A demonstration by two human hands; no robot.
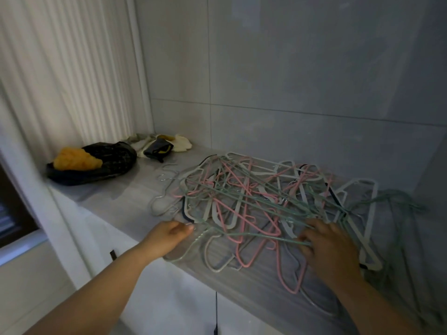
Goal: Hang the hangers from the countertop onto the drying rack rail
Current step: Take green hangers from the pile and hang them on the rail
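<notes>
From the head view, a tangled heap of thin coated-wire hangers (254,197) in pink, mint green, white and dark navy lies flat on the pale grey stone bench (116,197) in front of you, spreading from the middle of the bench to its right end and reaching the front edge. Your left hand (169,234) rests at the near-left corner of the heap, its fingers (187,228) drawn together against the thumb right where a hanger's end sticks out; you cannot tell whether they actually pinch it. Your right hand (331,247) sits on the near-right part of the heap, its fingers (306,240) bent down and curled over the straight bar of one mint-green hanger (266,235) that runs across the front of the heap between your two hands. At the far left end of the bench, well apart from the hangers, a crumpled black plastic bag (111,163) holds an orange cloth (72,162), and just behind it lies a small pile of pale rags (181,143). A white pleated curtain (60,68) hangs to the left, and grey wall tiles (290,68) rise behind the bench.
</notes>
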